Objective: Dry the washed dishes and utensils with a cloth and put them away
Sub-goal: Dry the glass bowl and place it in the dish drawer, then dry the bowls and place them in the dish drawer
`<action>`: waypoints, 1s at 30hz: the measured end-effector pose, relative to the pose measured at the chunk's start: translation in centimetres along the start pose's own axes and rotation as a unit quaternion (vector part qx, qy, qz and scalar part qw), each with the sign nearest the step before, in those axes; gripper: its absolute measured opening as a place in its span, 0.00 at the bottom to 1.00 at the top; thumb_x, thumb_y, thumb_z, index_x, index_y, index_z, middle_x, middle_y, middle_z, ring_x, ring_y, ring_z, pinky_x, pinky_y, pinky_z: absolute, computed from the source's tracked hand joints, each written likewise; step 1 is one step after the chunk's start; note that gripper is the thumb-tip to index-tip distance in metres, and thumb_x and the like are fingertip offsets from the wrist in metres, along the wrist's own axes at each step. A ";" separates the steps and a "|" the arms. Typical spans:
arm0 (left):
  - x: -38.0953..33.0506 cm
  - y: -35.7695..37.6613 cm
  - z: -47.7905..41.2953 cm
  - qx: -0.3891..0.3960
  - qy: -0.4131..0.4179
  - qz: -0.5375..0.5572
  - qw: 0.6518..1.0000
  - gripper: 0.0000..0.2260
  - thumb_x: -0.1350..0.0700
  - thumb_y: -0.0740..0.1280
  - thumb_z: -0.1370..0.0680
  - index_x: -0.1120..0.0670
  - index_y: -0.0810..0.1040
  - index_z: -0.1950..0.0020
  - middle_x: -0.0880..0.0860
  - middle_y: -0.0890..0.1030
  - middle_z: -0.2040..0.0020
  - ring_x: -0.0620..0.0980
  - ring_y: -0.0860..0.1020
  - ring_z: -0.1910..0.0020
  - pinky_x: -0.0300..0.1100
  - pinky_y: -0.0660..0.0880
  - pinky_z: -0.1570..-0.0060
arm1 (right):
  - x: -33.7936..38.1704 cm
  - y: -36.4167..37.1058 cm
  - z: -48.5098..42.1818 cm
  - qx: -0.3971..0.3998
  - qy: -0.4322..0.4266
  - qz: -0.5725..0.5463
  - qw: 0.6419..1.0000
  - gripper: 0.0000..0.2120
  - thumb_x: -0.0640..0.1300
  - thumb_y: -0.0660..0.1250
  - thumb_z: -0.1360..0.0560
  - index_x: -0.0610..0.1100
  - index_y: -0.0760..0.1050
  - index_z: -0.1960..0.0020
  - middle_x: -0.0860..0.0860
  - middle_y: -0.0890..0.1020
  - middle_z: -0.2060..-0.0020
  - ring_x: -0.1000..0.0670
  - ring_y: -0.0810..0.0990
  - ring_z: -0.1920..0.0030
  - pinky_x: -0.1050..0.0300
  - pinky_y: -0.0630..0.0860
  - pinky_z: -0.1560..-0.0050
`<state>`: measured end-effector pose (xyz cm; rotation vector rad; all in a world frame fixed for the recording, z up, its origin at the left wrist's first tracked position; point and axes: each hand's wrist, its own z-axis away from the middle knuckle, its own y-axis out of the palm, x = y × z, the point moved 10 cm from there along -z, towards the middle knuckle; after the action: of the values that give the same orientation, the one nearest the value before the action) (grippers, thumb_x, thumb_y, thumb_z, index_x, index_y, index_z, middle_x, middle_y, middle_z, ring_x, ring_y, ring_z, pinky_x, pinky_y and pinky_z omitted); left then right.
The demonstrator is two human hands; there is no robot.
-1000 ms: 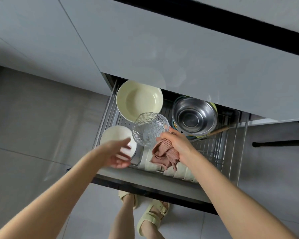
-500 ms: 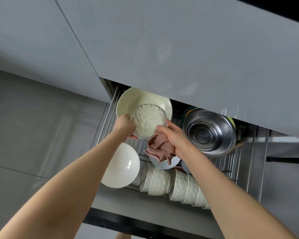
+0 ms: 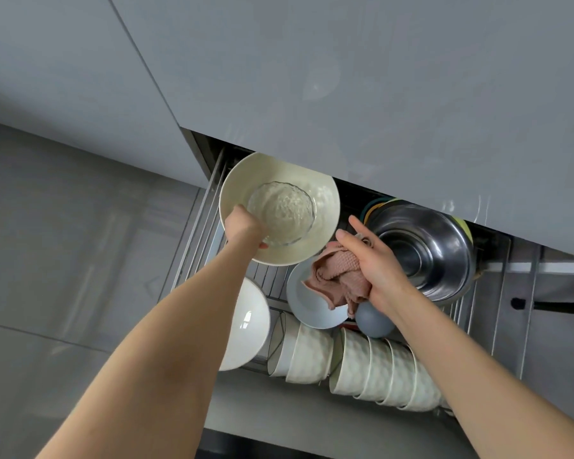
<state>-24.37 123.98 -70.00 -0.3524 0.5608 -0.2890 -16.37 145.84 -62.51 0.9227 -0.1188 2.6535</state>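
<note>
Glass bowl point(image 3: 280, 212) is what our left hand point(image 3: 244, 226) holds, fingers curled on its near rim. It sits inside the big cream bowl point(image 3: 325, 207) at the back of the wire drawer point(image 3: 193, 240). Our right hand point(image 3: 375, 263) bunches the pink cloth point(image 3: 338, 276) just beside it, over a pale blue dish point(image 3: 307, 309). A steel bowl point(image 3: 421, 240) sits on the right.

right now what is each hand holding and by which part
The left hand grips the glass bowl at its near-left rim. The right hand clutches the pink cloth, bunched in its palm.
</note>
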 end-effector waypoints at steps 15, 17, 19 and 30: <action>0.0 -0.6 2.2 0.036 -0.027 0.056 0.997 0.18 0.64 0.58 0.22 0.59 0.64 0.32 0.59 0.70 0.37 0.59 0.76 0.44 0.43 0.79 0.63 | 2.6 1.8 3.3 0.011 -0.018 -0.008 1.000 0.27 0.41 0.71 0.27 0.49 0.69 0.30 0.44 0.83 0.46 0.50 0.84 0.52 0.54 0.81 0.55; -0.3 -2.0 5.2 0.048 -0.025 0.053 0.997 0.18 0.64 0.59 0.21 0.58 0.64 0.32 0.59 0.71 0.39 0.58 0.77 0.46 0.41 0.78 0.67 | 3.8 2.3 5.8 -0.001 -0.026 0.010 1.000 0.25 0.43 0.71 0.27 0.50 0.70 0.31 0.45 0.82 0.45 0.51 0.84 0.52 0.56 0.81 0.55; -0.4 -4.1 9.1 0.067 -0.022 0.060 0.996 0.17 0.65 0.59 0.22 0.59 0.65 0.33 0.59 0.72 0.45 0.56 0.76 0.50 0.40 0.77 0.67 | 5.3 2.9 8.9 -0.018 -0.034 0.049 0.998 0.26 0.48 0.72 0.28 0.51 0.70 0.32 0.46 0.79 0.40 0.50 0.82 0.48 0.55 0.80 0.50; 2.1 -19.6 34.7 0.181 -0.107 0.306 0.929 0.12 0.52 0.64 0.22 0.59 0.74 0.44 0.61 0.79 0.50 0.57 0.79 0.55 0.51 0.80 0.57 | 14.1 13.9 30.3 0.046 -0.135 0.142 0.979 0.20 0.58 0.69 0.28 0.46 0.70 0.43 0.51 0.79 0.50 0.56 0.79 0.52 0.64 0.76 0.57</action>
<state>-6.44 114.07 -35.71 0.1567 0.3670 0.2497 -13.57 131.09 -29.57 1.3897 -0.2079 2.7920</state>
